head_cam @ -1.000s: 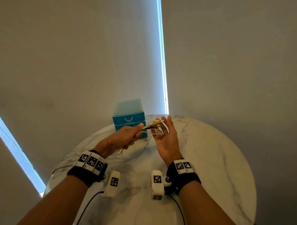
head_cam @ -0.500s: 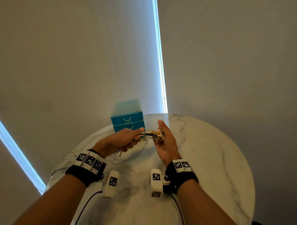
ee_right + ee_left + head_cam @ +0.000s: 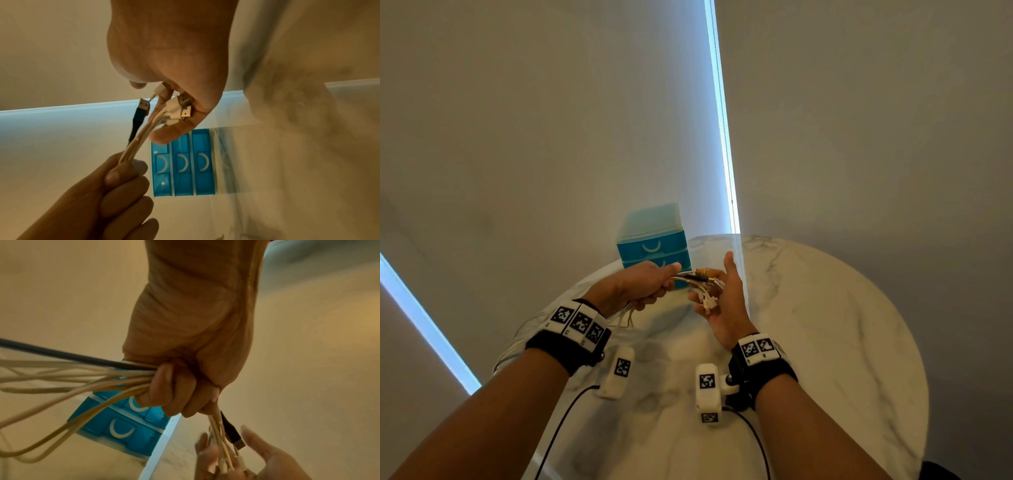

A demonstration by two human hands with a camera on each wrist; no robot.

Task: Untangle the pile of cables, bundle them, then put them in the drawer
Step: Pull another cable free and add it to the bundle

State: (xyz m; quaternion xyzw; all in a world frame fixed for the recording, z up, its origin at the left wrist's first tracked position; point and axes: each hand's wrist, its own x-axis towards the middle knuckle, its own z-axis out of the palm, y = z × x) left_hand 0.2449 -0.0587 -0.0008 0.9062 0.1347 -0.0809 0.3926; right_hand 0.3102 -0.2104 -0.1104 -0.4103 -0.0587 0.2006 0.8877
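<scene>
Since a second ago the right hand (image 3: 724, 299) has opened from upright to palm-up with fingers relaxed, cupping the plug ends, while the left hand (image 3: 645, 282) stays fisted round the cables (image 3: 115, 378). That bundle runs roughly level from left hand to right hand, plugs pointing at the right palm and long loose tails trailing back past the left wrist over the near-left edge of the table (image 3: 825, 342); it is mostly cream-white cords with white USB plugs (image 3: 176, 108), plus one black cable (image 3: 137, 120). Just beyond the left hand stands the blue drawer unit (image 3: 654, 245), drawers closed, with bare marble stretching to the right of the right hand.
</scene>
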